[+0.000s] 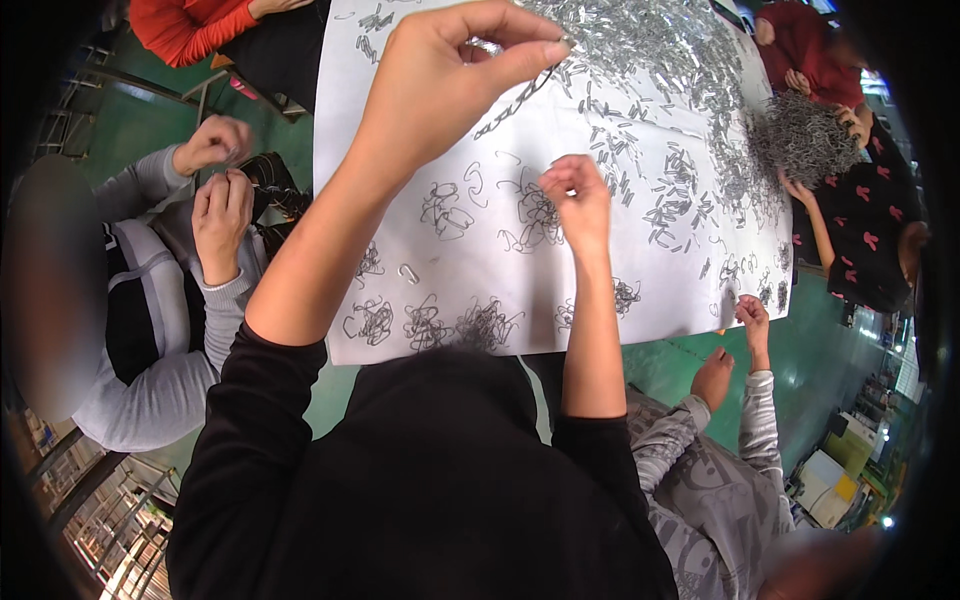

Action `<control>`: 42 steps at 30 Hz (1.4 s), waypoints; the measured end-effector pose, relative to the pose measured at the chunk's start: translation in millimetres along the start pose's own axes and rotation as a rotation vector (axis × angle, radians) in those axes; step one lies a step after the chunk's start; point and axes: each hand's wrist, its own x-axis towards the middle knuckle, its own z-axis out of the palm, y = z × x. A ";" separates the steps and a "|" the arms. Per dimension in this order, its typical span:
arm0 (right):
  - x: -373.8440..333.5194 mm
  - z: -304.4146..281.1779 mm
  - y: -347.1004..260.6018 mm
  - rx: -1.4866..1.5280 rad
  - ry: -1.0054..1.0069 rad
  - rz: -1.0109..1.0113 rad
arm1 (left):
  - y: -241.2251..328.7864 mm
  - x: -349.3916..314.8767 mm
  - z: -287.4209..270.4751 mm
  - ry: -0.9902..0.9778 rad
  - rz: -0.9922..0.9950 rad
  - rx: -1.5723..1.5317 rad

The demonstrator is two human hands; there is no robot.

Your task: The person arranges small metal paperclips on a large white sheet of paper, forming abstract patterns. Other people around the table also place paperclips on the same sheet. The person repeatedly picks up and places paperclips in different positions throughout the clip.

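My left hand (450,80) is raised over the white table, thumb and forefinger pinched on one end of a short metal chain (517,104). The chain dangles slantwise down and to the left below those fingertips. Lower and to the right, my right hand (580,195) has its fingers curled together beside a small heap of thin bent wire hooks (535,215); what sits between its fingertips is too small to make out. Another loose heap of wire hooks (445,210) lies left of it on the white tabletop (440,275).
Short metal pieces (640,60) spread thickly over the far side. More hook piles (485,325) line the near edge. Co-workers sit close: a grey-sleeved person (160,290) at left, a patterned-sleeved one (710,470) at right. Across, a person holds a tangled metal bundle (808,138).
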 end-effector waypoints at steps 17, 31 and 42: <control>-41.3 -37.9 -144.5 0.681 0.269 -0.397 | 21.1 -26.9 48.6 -0.043 0.154 0.205; -88.4 -112.3 -117.5 0.584 0.601 -0.677 | -200.4 -72.2 154.9 -0.384 0.356 0.646; -172.7 -147.6 -100.5 0.436 0.887 -0.639 | -218.5 -73.6 145.1 -0.809 0.257 0.432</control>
